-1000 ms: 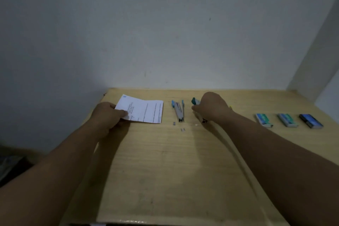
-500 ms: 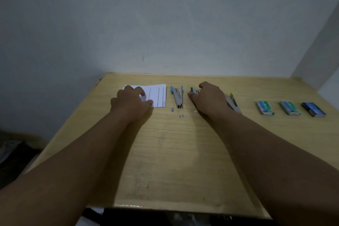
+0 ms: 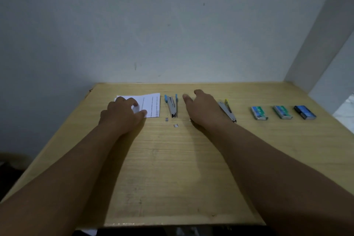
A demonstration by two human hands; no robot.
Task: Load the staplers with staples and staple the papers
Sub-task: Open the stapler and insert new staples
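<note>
the left hand (image 3: 122,115), called here the left grip, is laid on the near left part of the white printed sheets of paper (image 3: 149,102), fingers curled down onto the top sheet and thumb stretched toward the near edge; whether the paper is pinched or only pressed cannot be told. the right grip (image 3: 201,109) is spread with loose, nearly straight fingers over a spot between two staplers, and nothing can be seen held in it.

just right of the paper lies the grey metal stapler with blue plastic ends (image 3: 171,106), opened into a narrow v. a second grey metal stapler with a yellow tip (image 3: 228,110) lies just beside the right wrist. both are judged stiff and light, best taken by the long sides of the body, clear of the sprung magazine. the paper is judged thin and floppy, apt to slide on the smooth pale wooden bench (image 3: 172,168), so a flat press or a corner pinch is called for. two small grey staple fragments (image 3: 175,125) lie near the blue stapler's nose; they are judged brittle and easily scattered.

well to the right, three small staple boxes are lined up: a light blue one (image 3: 259,113), a green one (image 3: 282,112) and a dark blue one (image 3: 305,112).

anything under the right palm is hidden. the print on the paper and the box labels cannot be read, and whether either magazine is loaded cannot be made out.
</note>
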